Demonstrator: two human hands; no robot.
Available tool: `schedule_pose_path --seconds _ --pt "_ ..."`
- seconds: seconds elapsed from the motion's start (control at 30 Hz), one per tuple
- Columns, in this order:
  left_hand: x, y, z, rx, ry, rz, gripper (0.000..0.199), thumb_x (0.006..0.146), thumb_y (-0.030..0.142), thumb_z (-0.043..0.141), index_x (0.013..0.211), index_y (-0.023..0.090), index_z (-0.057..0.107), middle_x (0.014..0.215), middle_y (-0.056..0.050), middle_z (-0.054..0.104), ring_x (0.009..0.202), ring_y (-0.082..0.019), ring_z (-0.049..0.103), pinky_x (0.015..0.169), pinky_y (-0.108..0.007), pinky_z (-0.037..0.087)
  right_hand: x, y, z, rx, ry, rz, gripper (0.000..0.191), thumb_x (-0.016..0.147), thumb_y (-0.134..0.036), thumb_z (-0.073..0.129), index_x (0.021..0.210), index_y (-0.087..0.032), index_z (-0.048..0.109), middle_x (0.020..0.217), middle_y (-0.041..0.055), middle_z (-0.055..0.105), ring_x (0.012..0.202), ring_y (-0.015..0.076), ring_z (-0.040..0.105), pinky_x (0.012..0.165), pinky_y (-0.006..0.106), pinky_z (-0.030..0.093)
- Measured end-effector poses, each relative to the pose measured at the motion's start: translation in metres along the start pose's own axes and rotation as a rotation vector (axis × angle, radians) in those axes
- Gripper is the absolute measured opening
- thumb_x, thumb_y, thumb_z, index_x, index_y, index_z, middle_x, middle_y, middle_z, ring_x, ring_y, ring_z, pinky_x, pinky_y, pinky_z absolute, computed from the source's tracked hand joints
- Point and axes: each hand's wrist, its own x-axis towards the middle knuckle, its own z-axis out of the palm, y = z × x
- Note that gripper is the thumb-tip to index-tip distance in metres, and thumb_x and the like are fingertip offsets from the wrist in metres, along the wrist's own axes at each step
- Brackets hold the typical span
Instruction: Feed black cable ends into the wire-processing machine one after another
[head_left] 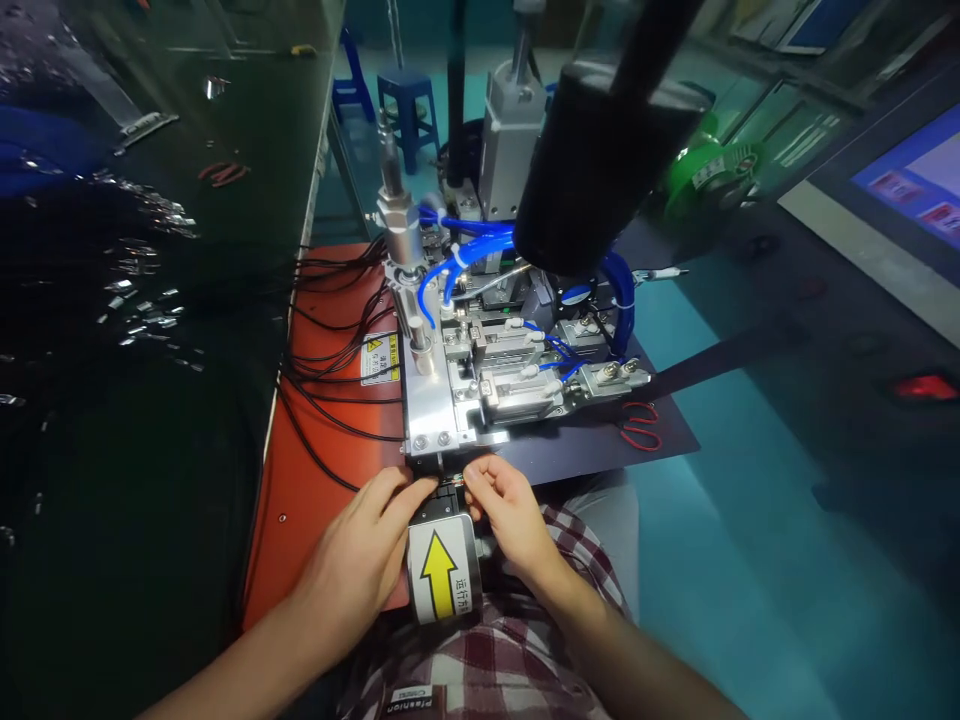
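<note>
My left hand [371, 535] rests at the left side of a narrow black feed block [442, 502], its thumb and fingertips drawn together at the block's far end. From the other side, my right hand [511, 512] pinches at a tiny, partly shiny piece [456, 480], too small to name. What lies beneath the left fingertips is hidden. Just beyond both hands stands the silver plate [435, 410] of a machine. Nearer my body, a white label with a yellow arrow [439, 572] covers a rounded housing.
Metal cylinders [517, 390] and blue air hoses [487, 243] crowd the machine. Black cables [322, 415] cross the orange base [315, 540]. Red-handled scissors or pliers [641, 427] lie right. A dark cylinder [600, 170] hangs overhead; a screen [919, 180] stands far right.
</note>
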Motion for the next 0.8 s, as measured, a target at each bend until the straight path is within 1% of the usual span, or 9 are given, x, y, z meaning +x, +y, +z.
schedule_pose_path --seconds 0.07,0.13,0.2,0.27,0.37,0.47,0.67,0.73,0.8 --pt "-0.015 -0.008 -0.002 0.038 0.026 -0.03 0.033 0.091 0.01 0.038 0.121 0.014 0.051 0.118 -0.013 0.052 0.106 -0.021 0.055 0.087 -0.031 0.05 -0.002 0.001 -0.005 0.001 0.015 -0.007 0.032 0.079 -0.049 0.06 0.073 -0.018 0.053 0.061 -0.0048 0.05 0.048 0.0096 0.042 0.051 0.024 0.034" --pt "-0.031 -0.014 -0.002 0.076 0.018 -0.037 0.037 0.091 0.011 0.038 0.127 0.017 0.046 0.125 -0.012 0.05 0.114 -0.022 0.05 0.095 -0.035 0.046 -0.004 0.003 -0.011 0.002 0.054 -0.012 0.032 0.081 -0.049 0.058 0.074 -0.018 0.054 0.061 -0.0045 0.05 0.049 0.0098 0.042 0.052 0.024 0.033" --pt "-0.045 -0.018 0.002 0.137 -0.004 -0.042 0.044 0.091 0.011 0.038 0.134 0.021 0.04 0.129 -0.011 0.049 0.117 -0.025 0.047 0.099 -0.041 0.042 -0.006 0.005 -0.018 0.003 0.096 -0.015 0.031 0.082 -0.048 0.058 0.075 -0.018 0.055 0.061 -0.0044 0.05 0.05 0.0101 0.042 0.053 0.024 0.033" --pt "-0.052 -0.019 0.006 0.204 -0.006 -0.045 0.05 0.091 0.012 0.039 0.139 0.022 0.034 0.133 -0.011 0.048 0.119 -0.028 0.045 0.101 -0.046 0.039 -0.008 0.007 -0.024 -0.002 0.127 -0.019 0.031 0.082 -0.047 0.058 0.076 -0.018 0.055 0.061 -0.0043 0.049 0.051 0.0104 0.041 0.053 0.024 0.033" --pt "-0.053 -0.016 0.011 0.246 0.014 -0.046 0.055 0.09 0.013 0.04 0.143 0.022 0.028 0.135 -0.011 0.048 0.12 -0.029 0.045 0.101 -0.047 0.038 -0.01 0.009 -0.032 -0.014 0.172 -0.02 0.029 0.083 -0.046 0.057 0.076 -0.018 0.055 0.059 -0.0043 0.049 0.052 0.011 0.041 0.054 0.024 0.032" --pt "-0.052 -0.014 0.012 0.249 0.019 -0.055 0.055 0.091 0.014 0.04 0.143 0.024 0.027 0.135 -0.011 0.049 0.12 -0.029 0.046 0.101 -0.046 0.039 -0.013 0.011 -0.037 -0.035 0.201 -0.014 0.03 0.083 -0.048 0.057 0.074 -0.019 0.055 0.059 -0.0041 0.049 0.051 0.0117 0.041 0.054 0.025 0.032" --pt "-0.055 -0.017 0.012 0.243 0.032 -0.048 0.05 0.09 0.013 0.041 0.139 0.021 0.034 0.133 -0.011 0.05 0.12 -0.029 0.046 0.1 -0.045 0.041 -0.018 0.019 -0.041 -0.08 0.187 -0.001 0.034 0.082 -0.05 0.057 0.07 -0.018 0.056 0.056 -0.0037 0.049 0.051 0.0123 0.041 0.055 0.025 0.032" --pt "-0.052 -0.017 0.012 0.249 0.034 -0.042 0.048 0.09 0.013 0.041 0.137 0.02 0.038 0.132 -0.012 0.051 0.119 -0.028 0.048 0.099 -0.045 0.043 -0.019 0.02 -0.04 -0.081 0.196 0.013 0.032 0.082 -0.048 0.057 0.068 -0.019 0.056 0.056 -0.0034 0.049 0.051 0.013 0.042 0.055 0.026 0.032" --pt "-0.042 -0.016 0.008 0.248 0.038 -0.045 0.045 0.09 0.015 0.041 0.134 0.019 0.041 0.13 -0.013 0.052 0.118 -0.029 0.049 0.097 -0.045 0.045 -0.021 0.018 -0.039 -0.078 0.208 0.028 0.029 0.083 -0.045 0.057 0.068 -0.02 0.057 0.056 -0.0025 0.049 0.052 0.0143 0.043 0.055 0.028 0.033"
